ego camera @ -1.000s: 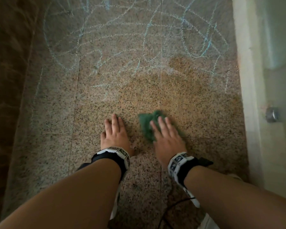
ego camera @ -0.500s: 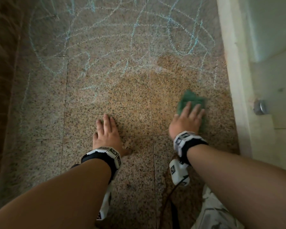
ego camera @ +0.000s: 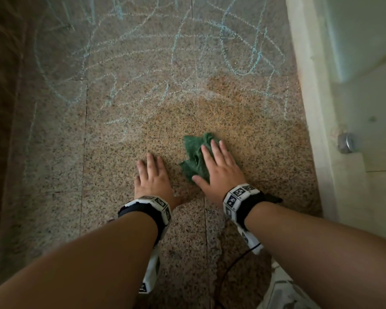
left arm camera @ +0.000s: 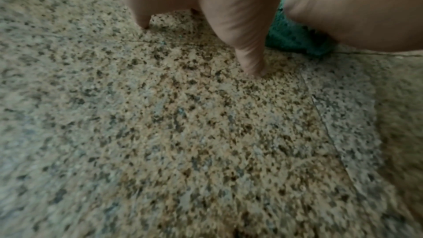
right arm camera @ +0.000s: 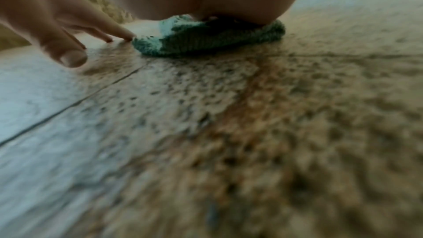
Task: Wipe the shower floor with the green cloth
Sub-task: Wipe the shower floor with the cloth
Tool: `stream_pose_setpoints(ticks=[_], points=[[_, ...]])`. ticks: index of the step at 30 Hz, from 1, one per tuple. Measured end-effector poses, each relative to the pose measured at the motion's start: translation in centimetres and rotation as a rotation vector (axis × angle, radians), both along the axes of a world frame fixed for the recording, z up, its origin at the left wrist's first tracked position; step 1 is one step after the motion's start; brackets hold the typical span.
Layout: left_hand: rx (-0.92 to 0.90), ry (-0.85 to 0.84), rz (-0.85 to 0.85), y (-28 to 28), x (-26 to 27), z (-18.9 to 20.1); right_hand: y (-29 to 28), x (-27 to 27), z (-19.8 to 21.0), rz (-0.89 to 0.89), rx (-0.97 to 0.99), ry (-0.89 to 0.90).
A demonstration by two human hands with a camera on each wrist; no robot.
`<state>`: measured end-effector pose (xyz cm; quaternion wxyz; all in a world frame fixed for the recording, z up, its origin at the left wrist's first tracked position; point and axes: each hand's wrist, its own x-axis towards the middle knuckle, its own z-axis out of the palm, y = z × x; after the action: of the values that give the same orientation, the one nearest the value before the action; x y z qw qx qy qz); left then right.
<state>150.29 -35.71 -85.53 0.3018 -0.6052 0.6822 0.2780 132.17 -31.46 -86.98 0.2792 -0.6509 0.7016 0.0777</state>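
Note:
The green cloth (ego camera: pixel 195 157) lies bunched on the speckled granite shower floor (ego camera: pixel 120 175), just right of a tile joint. My right hand (ego camera: pixel 218 166) presses flat on it with straight fingers; the cloth (right arm camera: pixel 206 41) shows under the palm in the right wrist view. My left hand (ego camera: pixel 153 175) rests flat on the bare floor just left of the cloth, fingers straight; its thumb (left arm camera: pixel 247 42) touches the floor (left arm camera: pixel 183 124), with the cloth (left arm camera: pixel 295 39) beside it. Blue chalk scribbles (ego camera: pixel 176 52) cover the far floor. A darker wiped patch (ego camera: pixel 221 117) spreads around the cloth.
A pale raised curb (ego camera: pixel 310 108) borders the floor on the right, with a small metal knob (ego camera: pixel 345 142) beyond it. A dark brown wall (ego camera: pixel 2 108) runs along the left. A black cable (ego camera: pixel 232 266) trails near my right wrist.
My right hand slid the cloth right toward the curb, then back left next to the left hand. The left hand stayed planted on the floor.

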Motion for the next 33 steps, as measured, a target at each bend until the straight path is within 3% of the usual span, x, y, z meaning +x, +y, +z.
stream_pose_setpoints(ticks=[6,12,24,33], points=[[-0.011,-0.009,0.0,0.2,-0.1,0.0,-1.1,-0.6,0.9,-0.012,-0.152,-0.056],[-0.018,-0.017,0.002,0.2,-0.4,0.0,0.3,0.3,0.8,-0.095,-0.046,-0.038],[-0.014,0.04,-0.022,0.7,1.0,0.6,0.0,1.9,0.1,-0.107,-0.021,0.042],[-0.028,0.03,-0.011,0.5,0.7,0.2,-0.9,3.4,-0.3,0.093,-0.046,0.015]])
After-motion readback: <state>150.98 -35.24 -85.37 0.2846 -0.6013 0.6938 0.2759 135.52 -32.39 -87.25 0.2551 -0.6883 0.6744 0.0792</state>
